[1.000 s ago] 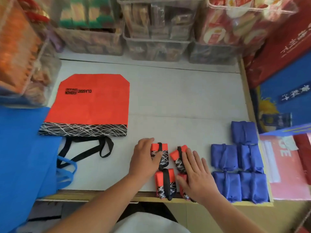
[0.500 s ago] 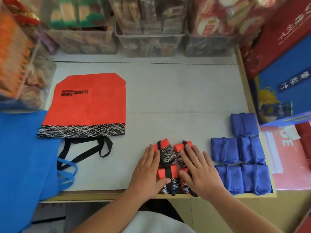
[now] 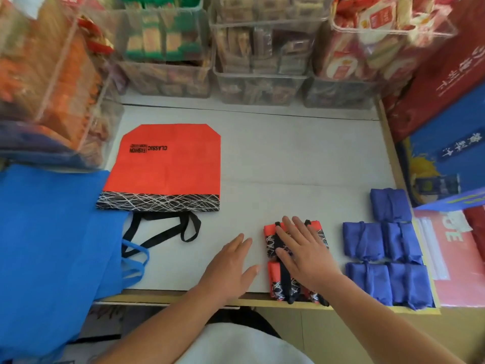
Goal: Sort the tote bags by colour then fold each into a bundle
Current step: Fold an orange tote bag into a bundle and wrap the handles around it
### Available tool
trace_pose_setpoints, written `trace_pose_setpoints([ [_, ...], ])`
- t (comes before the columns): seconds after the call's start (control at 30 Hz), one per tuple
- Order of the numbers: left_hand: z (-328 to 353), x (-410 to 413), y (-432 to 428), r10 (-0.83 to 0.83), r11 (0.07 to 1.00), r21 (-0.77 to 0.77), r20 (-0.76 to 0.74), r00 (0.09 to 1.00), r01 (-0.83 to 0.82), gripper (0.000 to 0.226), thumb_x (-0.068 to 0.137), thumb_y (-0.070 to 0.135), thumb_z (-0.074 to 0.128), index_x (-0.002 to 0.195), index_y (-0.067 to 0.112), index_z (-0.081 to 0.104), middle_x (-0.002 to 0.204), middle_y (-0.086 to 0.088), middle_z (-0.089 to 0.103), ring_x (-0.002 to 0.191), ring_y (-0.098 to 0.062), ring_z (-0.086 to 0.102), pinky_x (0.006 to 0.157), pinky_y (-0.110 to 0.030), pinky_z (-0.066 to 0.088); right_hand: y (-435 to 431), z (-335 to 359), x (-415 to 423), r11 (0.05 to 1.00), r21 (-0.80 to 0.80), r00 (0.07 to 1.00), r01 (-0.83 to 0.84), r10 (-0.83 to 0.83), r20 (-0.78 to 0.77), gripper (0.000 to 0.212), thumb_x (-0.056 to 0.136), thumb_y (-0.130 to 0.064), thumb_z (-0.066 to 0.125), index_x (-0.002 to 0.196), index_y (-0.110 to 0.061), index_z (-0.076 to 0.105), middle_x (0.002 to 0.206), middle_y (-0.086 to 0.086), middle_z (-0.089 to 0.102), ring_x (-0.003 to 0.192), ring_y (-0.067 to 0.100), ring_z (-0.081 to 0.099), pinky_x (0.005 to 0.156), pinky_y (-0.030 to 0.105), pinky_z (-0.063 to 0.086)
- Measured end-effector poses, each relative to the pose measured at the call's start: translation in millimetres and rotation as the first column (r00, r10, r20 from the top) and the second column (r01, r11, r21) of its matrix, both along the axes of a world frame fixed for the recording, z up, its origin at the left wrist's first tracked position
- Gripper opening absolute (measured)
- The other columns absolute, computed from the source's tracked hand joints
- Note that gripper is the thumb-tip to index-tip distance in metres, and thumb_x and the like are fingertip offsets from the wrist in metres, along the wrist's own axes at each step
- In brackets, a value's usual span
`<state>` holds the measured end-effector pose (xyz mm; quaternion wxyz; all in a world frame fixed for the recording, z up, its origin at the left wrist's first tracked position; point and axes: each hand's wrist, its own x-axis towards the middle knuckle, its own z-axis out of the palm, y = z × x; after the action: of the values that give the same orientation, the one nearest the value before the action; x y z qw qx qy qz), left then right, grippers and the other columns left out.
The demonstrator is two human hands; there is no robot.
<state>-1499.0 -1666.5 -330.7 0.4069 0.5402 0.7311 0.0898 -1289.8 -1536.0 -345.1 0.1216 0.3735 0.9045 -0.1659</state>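
The red bundles (image 3: 274,277) sat in a tight cluster at the near edge of the tabletop (image 3: 288,166). The right hand (image 3: 305,254) lay flat on them, fingers straight, gripping nothing. The left hand (image 3: 231,269) was spread open just left of them, holding nothing. Blue bundles (image 3: 388,248) were grouped to the right. An unfolded red tote bag (image 3: 168,164) lay flat farther left, beside a blue tote bag (image 3: 52,245) hanging over the tabletop's left edge.
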Motion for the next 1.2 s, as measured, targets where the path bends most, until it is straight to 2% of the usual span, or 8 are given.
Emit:
trace_pose_setpoints([
  [0.17, 9, -47, -17, 0.175, 0.985, -0.008, 0.062, 0.983, -0.175, 0.066, 0.103, 0.053, 0.046, 0.161, 0.028, 0.024, 0.168, 0.008, 0.022, 0.153, -0.01, 0.021, 0.125, -0.032, 0.023, -5, 5, -28, 0.997, -0.007, 0.986, 0.071, -0.069, 0.15, 0.068, 0.104, -0.062, 0.01, 0.161, -0.029, 0.025, 0.17, -0.001, 0.017, 0.158, 0.022, 0.006, 0.127, 0.043, -0.001],
  [0.3, 14, -91, -21, 0.217, 0.976, 0.027, 0.034, 0.976, -0.218, 0.06, 0.103, 0.048, 0.05, 0.156, 0.024, 0.038, 0.165, 0.006, 0.031, 0.151, -0.012, 0.029, 0.122, -0.031, 0.028, -8, 27, -58, 0.994, 0.027, 0.992, 0.109, -0.11, 0.066, 0.07, 0.102, -0.059, 0.011, 0.15, -0.024, 0.047, 0.159, 0.001, 0.042, 0.152, 0.023, 0.028, 0.124, 0.043, 0.016],
  [0.4, 17, -126, -19, 0.266, 0.961, 0.081, -0.021, 0.964, -0.264, 0.05, 0.103, 0.044, 0.054, 0.146, 0.02, 0.053, 0.163, 0.001, 0.035, 0.15, -0.017, 0.029, 0.12, -0.032, 0.029, -7, 44, -102, 0.974, -0.117, 0.98, 0.196, -0.198, -0.007, 0.058, 0.106, -0.056, 0.03, 0.146, -0.022, 0.053, 0.153, 0.001, 0.05, 0.145, 0.022, 0.04, 0.12, 0.039, 0.029],
  [0.5, 11, -160, -8, 0.258, 0.965, 0.067, -0.097, 0.961, -0.253, 0.053, 0.103, 0.045, 0.05, 0.15, 0.019, 0.049, 0.168, -0.003, 0.025, 0.156, -0.02, 0.015, 0.123, -0.038, 0.025, -13, 59, -148, 0.925, -0.288, 0.955, 0.248, -0.283, -0.086, 0.051, 0.106, -0.052, 0.037, 0.14, -0.021, 0.06, 0.142, -0.001, 0.061, 0.134, 0.019, 0.051, 0.108, 0.033, 0.04],
  [0.8, -42, -160, 54, -0.071, 0.992, -0.124, -0.29, 0.955, 0.036, 0.076, 0.097, 0.072, 0.035, 0.162, 0.038, 0.014, 0.17, -0.019, -0.005, 0.154, -0.047, -0.011, 0.124, -0.059, 0.005, -26, 71, -160, 0.828, -0.379, 0.889, 0.413, -0.456, -0.029, 0.049, 0.106, -0.053, 0.035, 0.127, -0.023, 0.067, 0.126, -0.002, 0.069, 0.117, 0.019, 0.061, 0.096, 0.036, 0.049],
  [0.9, -49, -140, 50, -0.196, 0.98, -0.103, -0.304, 0.932, 0.173, 0.076, 0.093, 0.078, 0.024, 0.158, 0.04, 0.028, 0.171, -0.016, -0.002, 0.154, -0.047, -0.011, 0.122, -0.063, 0.004, -28, 72, -145, 0.77, -0.398, 0.839, 0.498, -0.544, -0.003, 0.042, 0.107, -0.051, 0.034, 0.097, -0.026, 0.065, 0.089, -0.009, 0.062, 0.089, 0.016, 0.057, 0.075, 0.033, 0.042],
  [1.0, -50, -124, 39, -0.279, 0.958, -0.027, -0.318, 0.906, 0.286, 0.083, 0.085, 0.081, 0.015, 0.139, 0.033, 0.057, 0.17, -0.016, 0.012, 0.157, -0.041, -0.002, 0.122, -0.065, 0.009, -35, 76, -136, 0.718, -0.4, 0.786, 0.569, -0.618, 0.008, 0.041, 0.107, -0.048, 0.038, 0.069, -0.036, 0.04, 0.068, -0.012, 0.043, 0.073, 0.014, 0.045, 0.067, 0.034, 0.036],
  [1.2, -47, -112, 49, -0.382, 0.924, -0.158, -0.409, 0.829, 0.348, 0.078, 0.091, 0.072, 0.049, 0.149, 0.021, 0.036, 0.17, -0.02, 0.0, 0.155, -0.043, -0.009, 0.122, -0.061, 0.008, -42, 77, -117, 0.704, -0.4, 0.77, 0.587, -0.638, 0.007, 0.041, 0.107, -0.049, 0.038, 0.068, -0.039, 0.037, 0.067, -0.012, 0.043, 0.063, 0.002, 0.04, 0.061, 0.03, 0.032],
])
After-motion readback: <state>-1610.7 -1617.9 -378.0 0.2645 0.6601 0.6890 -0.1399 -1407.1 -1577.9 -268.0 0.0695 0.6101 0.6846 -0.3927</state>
